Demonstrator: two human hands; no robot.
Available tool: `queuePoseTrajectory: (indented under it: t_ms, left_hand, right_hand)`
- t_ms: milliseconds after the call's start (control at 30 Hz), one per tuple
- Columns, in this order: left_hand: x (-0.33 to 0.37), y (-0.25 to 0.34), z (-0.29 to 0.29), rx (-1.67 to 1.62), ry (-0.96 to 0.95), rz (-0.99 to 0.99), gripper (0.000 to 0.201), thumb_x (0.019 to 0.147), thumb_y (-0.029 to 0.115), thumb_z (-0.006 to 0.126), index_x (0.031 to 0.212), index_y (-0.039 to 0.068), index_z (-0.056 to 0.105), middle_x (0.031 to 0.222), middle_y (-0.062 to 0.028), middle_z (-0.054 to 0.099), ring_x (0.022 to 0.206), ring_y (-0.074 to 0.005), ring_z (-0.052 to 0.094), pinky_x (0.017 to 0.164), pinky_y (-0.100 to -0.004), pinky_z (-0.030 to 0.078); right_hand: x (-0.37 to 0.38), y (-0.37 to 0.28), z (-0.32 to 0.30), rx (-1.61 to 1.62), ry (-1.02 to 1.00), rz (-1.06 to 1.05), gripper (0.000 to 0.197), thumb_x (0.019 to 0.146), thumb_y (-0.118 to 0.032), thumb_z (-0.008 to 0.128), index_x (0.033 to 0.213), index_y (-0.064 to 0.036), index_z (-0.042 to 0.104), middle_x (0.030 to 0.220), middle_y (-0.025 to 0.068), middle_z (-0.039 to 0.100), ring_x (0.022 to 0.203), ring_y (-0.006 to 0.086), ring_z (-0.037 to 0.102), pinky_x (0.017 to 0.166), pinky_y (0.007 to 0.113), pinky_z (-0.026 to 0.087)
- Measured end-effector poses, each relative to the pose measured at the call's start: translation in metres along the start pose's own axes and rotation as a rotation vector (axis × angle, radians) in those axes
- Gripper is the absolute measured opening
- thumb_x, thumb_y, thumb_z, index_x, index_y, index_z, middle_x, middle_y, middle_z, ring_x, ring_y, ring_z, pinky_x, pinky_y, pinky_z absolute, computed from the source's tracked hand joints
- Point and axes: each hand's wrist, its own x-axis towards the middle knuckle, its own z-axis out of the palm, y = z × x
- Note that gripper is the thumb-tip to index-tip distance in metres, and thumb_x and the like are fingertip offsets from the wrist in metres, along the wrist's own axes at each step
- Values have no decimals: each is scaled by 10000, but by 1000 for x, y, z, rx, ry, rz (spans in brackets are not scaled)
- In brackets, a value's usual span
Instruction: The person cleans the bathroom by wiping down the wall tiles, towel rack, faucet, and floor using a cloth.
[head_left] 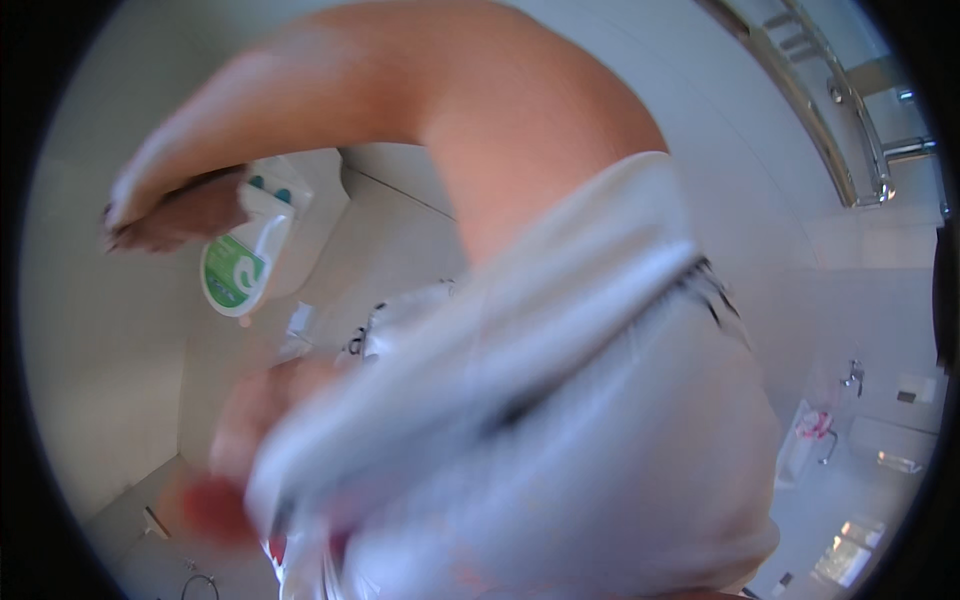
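My right arm (540, 110), in a short white sleeve, bends in a large arc across the top. My right hand (165, 205) is at the far left, smeared by motion, with a brownish shape under it that I cannot make out. Beside the hand is a white plastic fixture (310, 200) with a rounded green label (232, 272). Lower down, a strongly blurred hand (270, 400), apparently my left, is partly behind the white shirt (600, 430). Its fingers cannot be made out. Just below it is a blurred red thing (215, 510) of unclear kind.
Metal rails (810, 100) are on the pale wall at the upper right. A tap (852, 377) and a white basin or ledge (795, 445) with a pink and white item (814, 425) are at the lower right. Behind the shirt is a shiny, blurred object (385, 325).
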Motion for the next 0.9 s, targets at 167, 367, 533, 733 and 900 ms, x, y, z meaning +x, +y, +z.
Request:
queuePoseTrajectory:
  t_ms: [167,367,533,733,900]
  left_hand:
    - [6,-12,14,100,-199,-103,348,927,365,506,988,27,568,810,-20,526,775,-115,487,670,-247,400]
    - [-15,-32,22,237,-201,-125,351,924,358,513,1002,19,563,835,-35,528,797,-132,490,688,-260,401]
    - [-25,-57,44,329,-282,-114,355,921,353,518,1014,13,559,857,-46,529,815,-146,493,704,-272,401]
    - [-40,-78,83,349,-361,-159,360,917,346,525,1028,5,555,883,-61,530,836,-162,496,722,-285,402]
    - [-14,-106,113,344,-474,-223,366,914,341,531,1039,-2,551,904,-73,531,854,-176,499,738,-296,403]
  right_hand:
    - [26,-34,26,-188,45,-33,275,850,-351,509,892,-146,687,890,102,670,844,233,628,776,370,485]
    - [88,-51,81,-302,-8,-83,267,854,-340,507,885,-141,682,875,99,666,826,228,623,760,367,483]
    - [94,-61,109,-341,-4,-82,261,858,-331,504,880,-137,677,862,96,662,811,224,619,747,364,482]
    - [65,-72,146,-336,28,-121,255,862,-321,502,873,-132,672,847,93,657,793,219,614,731,360,480]
    - [22,-57,137,-318,60,-91,249,865,-312,499,867,-128,667,834,91,653,779,215,610,718,357,478]
